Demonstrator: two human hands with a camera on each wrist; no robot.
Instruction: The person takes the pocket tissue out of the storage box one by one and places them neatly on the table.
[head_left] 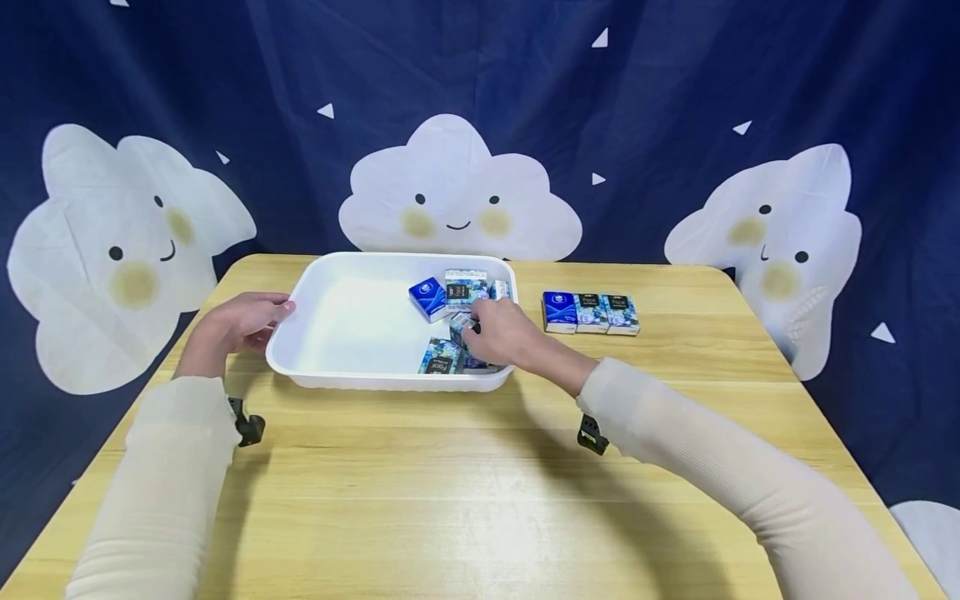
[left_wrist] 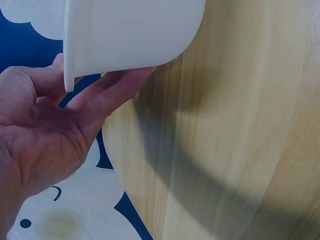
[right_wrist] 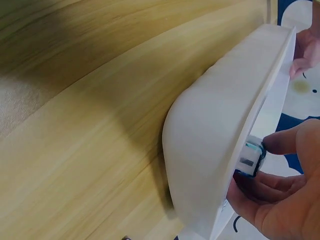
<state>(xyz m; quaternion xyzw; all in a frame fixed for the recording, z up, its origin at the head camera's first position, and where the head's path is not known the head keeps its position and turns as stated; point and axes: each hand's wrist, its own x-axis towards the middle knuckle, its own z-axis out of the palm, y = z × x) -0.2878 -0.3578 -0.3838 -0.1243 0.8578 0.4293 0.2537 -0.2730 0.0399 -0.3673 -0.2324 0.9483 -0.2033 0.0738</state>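
Note:
A white plastic tray [head_left: 390,382] stands on the table with several pocket tissue packs at its right end. My left hand [head_left: 251,321] holds the tray's left end, thumb at the rim and fingers against the underside in the left wrist view. Inside the tray, my right hand [head_left: 510,335] pinches a tissue pack [right_wrist: 251,157] between thumb and fingers, on edge. Around it lie a dark blue pack [head_left: 427,298], a floral pack [head_left: 459,292] behind and another floral pack [head_left: 441,357] in front. The right hand partly covers other packs.
On the wooden table [head_left: 420,483], right of the tray, three tissue packs sit side by side: one blue pack [head_left: 559,310] and two floral packs [head_left: 606,312]. A dark blue curtain [head_left: 637,100] with printed clouds hangs behind the table.

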